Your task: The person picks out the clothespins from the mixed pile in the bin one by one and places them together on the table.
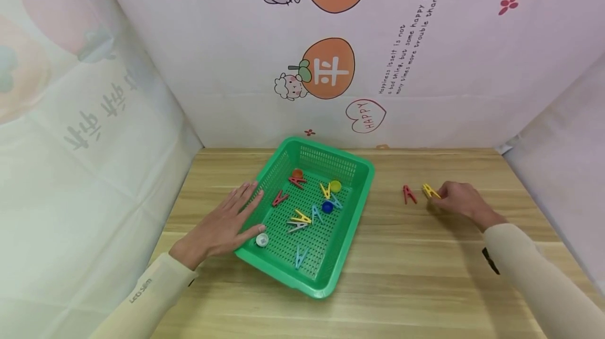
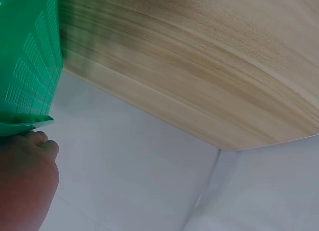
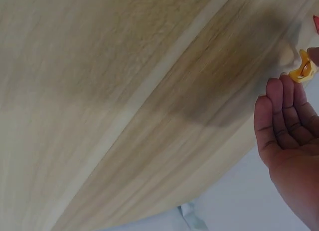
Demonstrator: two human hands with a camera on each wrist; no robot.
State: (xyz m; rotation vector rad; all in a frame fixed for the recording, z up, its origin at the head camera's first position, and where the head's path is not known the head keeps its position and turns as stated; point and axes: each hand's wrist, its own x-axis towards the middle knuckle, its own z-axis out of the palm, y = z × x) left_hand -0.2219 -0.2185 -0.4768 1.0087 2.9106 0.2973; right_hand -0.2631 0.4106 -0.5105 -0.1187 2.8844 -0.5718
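A green mesh basket (image 1: 359, 168) sits mid-table, holding several clothespins in red, yellow and blue, plus small caps. My left hand (image 1: 226, 223) lies flat with straight fingers against the basket's left rim (image 2: 30, 66). To the right on the wood, my right hand (image 1: 456, 198) pinches a yellow clothespin (image 1: 430, 191) (image 3: 302, 70) at its fingertips. A red clothespin (image 1: 408, 194) lies just left of it on the table.
The wooden table (image 1: 425, 265) is boxed in by white printed walls at the back and both sides. A white cap (image 1: 262, 240) sits in the basket's near left corner.
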